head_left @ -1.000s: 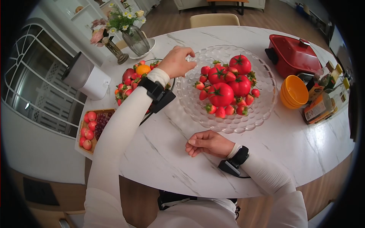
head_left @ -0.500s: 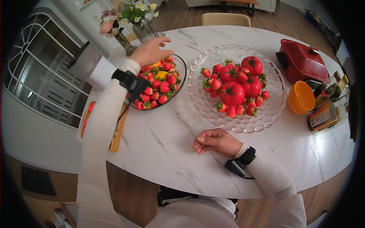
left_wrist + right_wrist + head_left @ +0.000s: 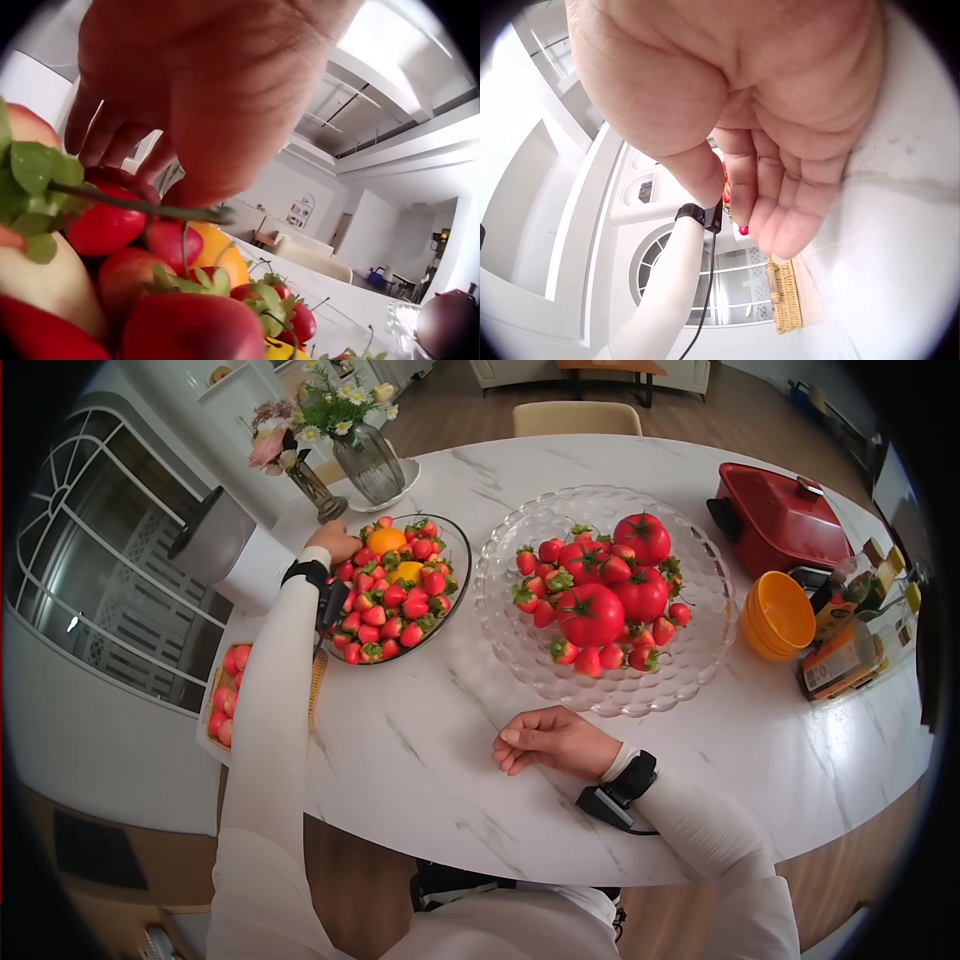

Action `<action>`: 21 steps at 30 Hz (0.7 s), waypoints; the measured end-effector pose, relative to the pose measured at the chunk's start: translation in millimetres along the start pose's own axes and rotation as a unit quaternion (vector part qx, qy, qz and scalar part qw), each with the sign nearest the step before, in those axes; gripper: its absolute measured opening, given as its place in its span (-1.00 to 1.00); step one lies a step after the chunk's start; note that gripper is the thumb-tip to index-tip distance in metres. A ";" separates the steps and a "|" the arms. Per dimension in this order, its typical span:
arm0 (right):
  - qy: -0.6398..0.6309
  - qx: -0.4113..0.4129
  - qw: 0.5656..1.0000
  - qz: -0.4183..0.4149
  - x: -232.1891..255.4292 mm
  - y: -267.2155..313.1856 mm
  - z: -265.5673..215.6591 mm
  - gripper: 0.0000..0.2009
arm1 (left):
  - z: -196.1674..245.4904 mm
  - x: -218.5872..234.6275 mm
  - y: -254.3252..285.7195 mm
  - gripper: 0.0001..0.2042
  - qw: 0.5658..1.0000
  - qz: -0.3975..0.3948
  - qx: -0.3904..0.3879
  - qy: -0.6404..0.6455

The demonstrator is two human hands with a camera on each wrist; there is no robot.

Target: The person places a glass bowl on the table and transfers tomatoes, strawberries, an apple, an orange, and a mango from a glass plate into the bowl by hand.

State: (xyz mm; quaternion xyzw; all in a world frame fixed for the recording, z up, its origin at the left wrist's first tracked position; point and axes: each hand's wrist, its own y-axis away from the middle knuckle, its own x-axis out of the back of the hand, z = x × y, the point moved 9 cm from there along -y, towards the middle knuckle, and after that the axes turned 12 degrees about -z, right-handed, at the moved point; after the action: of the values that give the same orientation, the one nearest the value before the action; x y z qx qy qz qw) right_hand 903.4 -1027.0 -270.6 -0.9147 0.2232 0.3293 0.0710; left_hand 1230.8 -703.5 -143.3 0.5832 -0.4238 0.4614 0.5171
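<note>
At the far left side of a glass bowl (image 3: 466,560) heaped with strawberries (image 3: 372,616), my left hand (image 3: 334,541) reaches down over the fruit. In the left wrist view its fingers (image 3: 124,142) are spread, their tips dipping behind a dark red round fruit (image 3: 124,178) partly covered by strawberries and a stem. An orange (image 3: 386,540) and a yellow fruit (image 3: 405,572) lie in the same bowl. My right hand (image 3: 560,743) rests on the marble table with loosely curled fingers and holds nothing. Beyond it, a scalloped glass plate (image 3: 640,695) bears several tomatoes (image 3: 590,615) and strawberries.
Orange bowls (image 3: 778,615), bottles (image 3: 850,655) and a red lidded pot (image 3: 775,515) stand on the right. A wicker basket (image 3: 317,685) of pinkish-red fruit sits left, half behind my left forearm. Vases of flowers (image 3: 368,465) and a grey-white appliance (image 3: 235,550) stand behind the bowl.
My left hand has moved left from beside the scalloped plate, across the bowl, and down to the bowl's far left side. The right hand stays put; the head view has shifted slightly.
</note>
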 end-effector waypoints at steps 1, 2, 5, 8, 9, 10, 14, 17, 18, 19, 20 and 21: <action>-0.002 0.003 1.000 -0.004 -0.8 -0.2 0.2 -0.70 | -4.1 -7.5 -6.3 -0.38 0.998 -0.055 -0.009 0.018; -0.005 0.005 1.000 -0.008 -1.3 -0.2 -0.3 -0.70 | -8.6 -10.3 -10.5 -0.44 0.998 -0.050 -0.014 0.028; -0.004 0.001 1.000 -0.005 -0.6 -0.4 0.8 -0.71 | -13.8 -15.6 -11.4 -0.47 0.995 -0.076 -0.014 0.063; -0.010 0.001 1.000 -0.009 -1.2 -0.6 0.6 -0.71 | -13.8 -20.9 -4.8 -0.39 0.984 -0.128 0.003 0.121; -0.009 0.002 1.000 -0.008 -0.8 -0.4 0.7 -0.71 | -14.9 -19.5 -1.7 -0.31 0.985 -0.119 0.015 0.127; -0.011 0.001 1.000 -0.009 -0.5 -0.7 1.7 -0.71 | -20.2 -19.8 -2.9 -0.22 0.985 -0.110 0.028 0.133; -0.012 0.003 1.000 -0.012 -1.3 -0.8 1.2 -0.71 | -22.3 -21.6 -6.2 -0.14 0.990 -0.075 -0.013 0.117; -0.008 0.010 1.000 -0.019 -1.2 -1.2 1.2 -0.70 | -21.2 -6.1 -2.6 -0.11 0.996 -0.021 -0.013 0.081; -0.009 0.010 1.000 -0.019 -1.3 -0.6 0.4 -0.70 | -24.1 1.1 -0.5 -0.12 0.994 -0.019 -0.010 0.108; -0.007 0.007 1.000 -0.010 -0.3 0.3 0.0 -0.71 | -28.3 4.4 0.4 -0.12 0.991 -0.017 -0.006 0.135; -0.005 0.001 1.000 -0.004 -0.2 0.4 0.9 -0.72 | -30.5 3.9 2.2 -0.12 0.991 -0.018 -0.003 0.135; -0.005 0.000 1.000 -0.008 -1.1 -0.1 1.5 -0.72 | -26.9 5.0 3.4 -0.14 0.994 -0.016 -0.023 0.108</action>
State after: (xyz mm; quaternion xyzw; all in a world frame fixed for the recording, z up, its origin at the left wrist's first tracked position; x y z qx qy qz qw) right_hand 901.9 -1026.1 -271.1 -0.9146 0.2159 0.3335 0.0751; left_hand 1225.8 -677.2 -136.7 0.5244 -0.3667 0.5035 0.5806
